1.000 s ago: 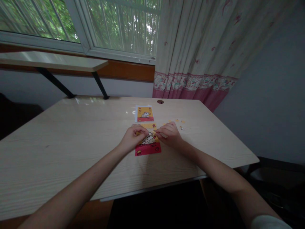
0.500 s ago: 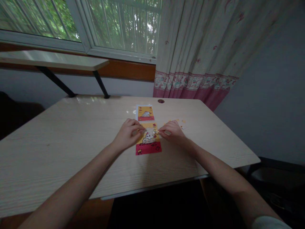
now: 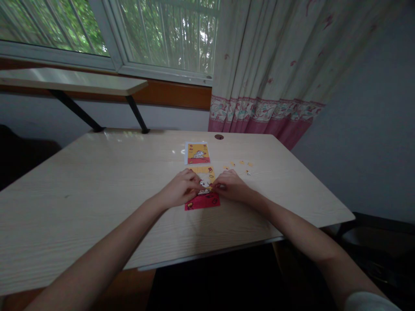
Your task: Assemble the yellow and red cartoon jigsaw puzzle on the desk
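A jigsaw puzzle (image 3: 207, 202) with a yellow top, a red bottom and a white cartoon animal lies flat on the desk, partly covered by my hands. My left hand (image 3: 182, 188) comes over its left side, fingers curled together and tips at the animal's middle. From the right, my right hand (image 3: 231, 185) pinches a small puzzle piece (image 3: 209, 188) over the picture's right half. The fingertips of both hands nearly meet there; whether the left ones grip anything is hidden. Several loose puzzle pieces (image 3: 241, 163) are scattered beyond my right hand.
Behind the puzzle lies a small card (image 3: 198, 154) with the same picture. The light wooden desk (image 3: 106, 185) has a round cable hole (image 3: 219, 137) near its back edge. A raised shelf (image 3: 74, 82) stands at the back left, and a curtain (image 3: 259, 86) hangs behind the right side.
Both hands have moved slightly nearer to me over the puzzle, the left one also rightward. The piece in my right hand has come down to the animal's middle, and more loose pieces are uncovered.
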The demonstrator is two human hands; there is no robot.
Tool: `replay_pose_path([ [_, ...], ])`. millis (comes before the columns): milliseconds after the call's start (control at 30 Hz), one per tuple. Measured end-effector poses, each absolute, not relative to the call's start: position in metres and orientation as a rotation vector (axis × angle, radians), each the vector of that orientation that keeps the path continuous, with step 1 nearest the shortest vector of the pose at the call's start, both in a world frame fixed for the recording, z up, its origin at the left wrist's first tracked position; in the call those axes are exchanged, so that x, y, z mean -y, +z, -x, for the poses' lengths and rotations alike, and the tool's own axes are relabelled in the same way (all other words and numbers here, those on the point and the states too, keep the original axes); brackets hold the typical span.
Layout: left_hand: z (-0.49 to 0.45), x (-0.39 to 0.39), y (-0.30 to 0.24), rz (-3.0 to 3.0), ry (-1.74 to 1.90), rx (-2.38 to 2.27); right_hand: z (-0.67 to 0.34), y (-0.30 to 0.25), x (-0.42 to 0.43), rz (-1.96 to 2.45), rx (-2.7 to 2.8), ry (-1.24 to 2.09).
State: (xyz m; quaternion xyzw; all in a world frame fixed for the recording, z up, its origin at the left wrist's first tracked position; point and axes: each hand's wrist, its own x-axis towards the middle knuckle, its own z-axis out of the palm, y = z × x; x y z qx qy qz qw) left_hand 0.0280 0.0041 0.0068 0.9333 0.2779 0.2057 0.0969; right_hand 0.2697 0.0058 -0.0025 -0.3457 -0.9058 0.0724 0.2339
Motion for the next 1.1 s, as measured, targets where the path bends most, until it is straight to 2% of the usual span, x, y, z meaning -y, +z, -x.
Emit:
replay_pose_path([
  [867,-0.036,0.008,0.016,-2.999,0.396,-0.953,-0.275,0.007,-0.004,0.761,2.671,0.119],
  [1100,-0.038,0.009,0.014,-2.997,0.384,-0.940,-0.275,0.010,-0.003,0.740,2.674,0.223],
])
